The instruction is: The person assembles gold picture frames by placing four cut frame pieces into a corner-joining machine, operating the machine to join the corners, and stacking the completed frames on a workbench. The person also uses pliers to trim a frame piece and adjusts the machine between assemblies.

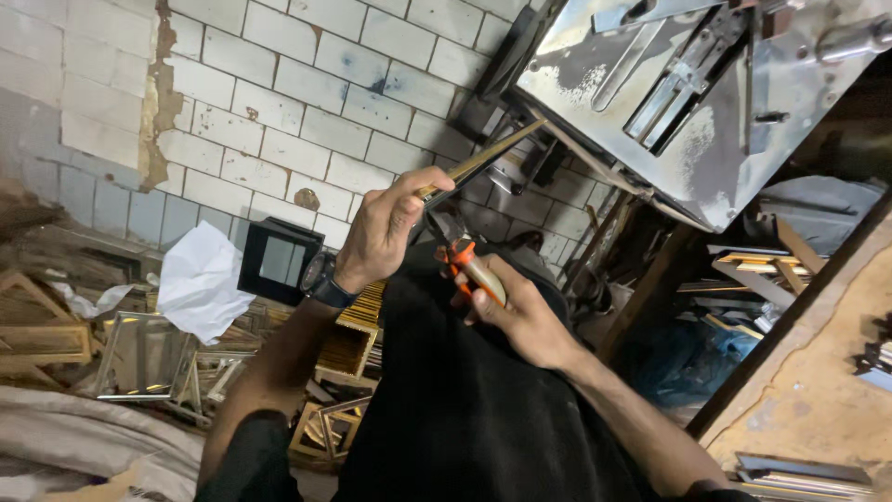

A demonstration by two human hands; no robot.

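- One left hand (pixel 386 228) is clamped on one long gilt frame strip (pixel 483 160), thumb and fingers pinched shut around its lower end; the strip runs up and to the right from that grip, toward the metal machine.
- One right hand (pixel 520 311) is closed around the handles of one pair of pliers (pixel 469 265), with grey and orange grips; the hand sits just below and to the right of the left hand's grip.
- The pliers' dark nose points up toward the strip, just under the left thumb; whether it touches the strip cannot be told.
- One wristwatch (pixel 321 279) is on the left wrist, directly below the grip.
- One shiny metal machine (pixel 706 102) hangs above and to the right of both hands.
- One black square frame (pixel 277 260) leans by the tiled wall, left of the left wrist.
- One crumpled white sheet (pixel 200 279) lies further left.
- Many loose frames (pixel 149 358), too jumbled to count, are piled below and left of the hands.
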